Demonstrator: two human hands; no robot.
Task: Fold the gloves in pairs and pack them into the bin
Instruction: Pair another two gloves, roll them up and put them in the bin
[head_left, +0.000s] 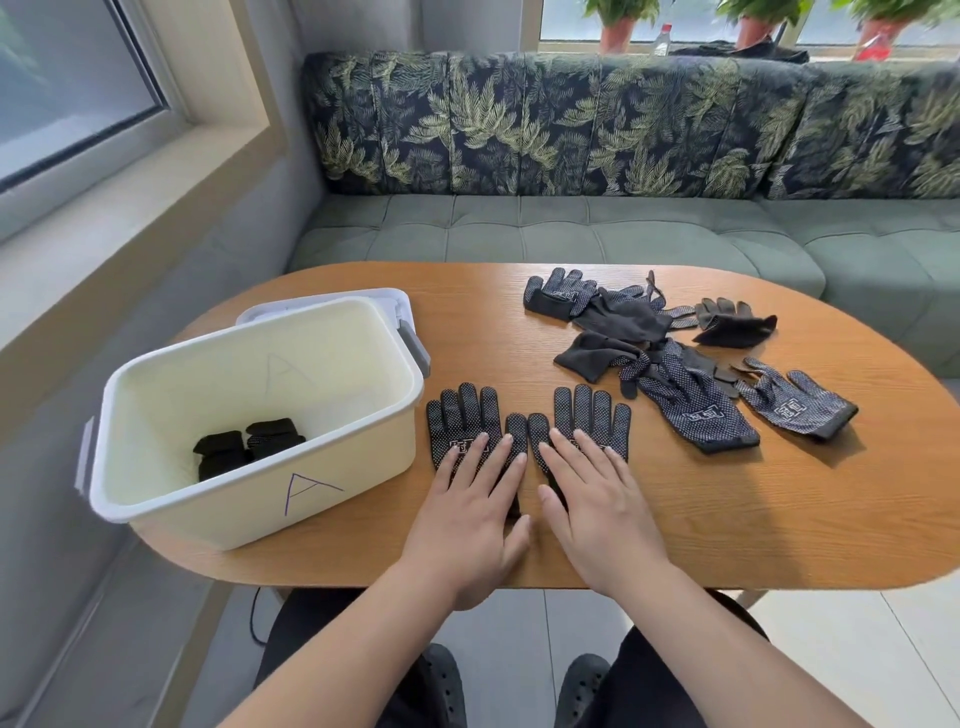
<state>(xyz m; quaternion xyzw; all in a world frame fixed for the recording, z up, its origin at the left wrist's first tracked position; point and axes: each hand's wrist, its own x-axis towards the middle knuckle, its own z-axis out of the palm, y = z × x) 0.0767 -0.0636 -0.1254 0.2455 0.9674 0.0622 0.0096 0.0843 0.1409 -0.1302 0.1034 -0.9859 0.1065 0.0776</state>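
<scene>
Your left hand (470, 512) and right hand (597, 504) lay palm-down near the front edge of the bench (753, 519). Each grip was spread flat, fingers straight, pinching nothing. Each pressed on one dotted glove: the left glove (465, 413) and the right glove (589, 410) lay side by side, thumbs just beside each other. To do the step well, you needed to smooth both cuffs, then lay one glove squarely over the other before folding. The bin (363, 467) stood just left, holding folded bundles (249, 447). The unsorted pile (675, 364) lay further back, right.

The left hand (470, 525) and right hand (597, 514) cover the cuffs of two flat gloves (467, 415); potted plants (618, 28) blurred, cropped above
</scene>
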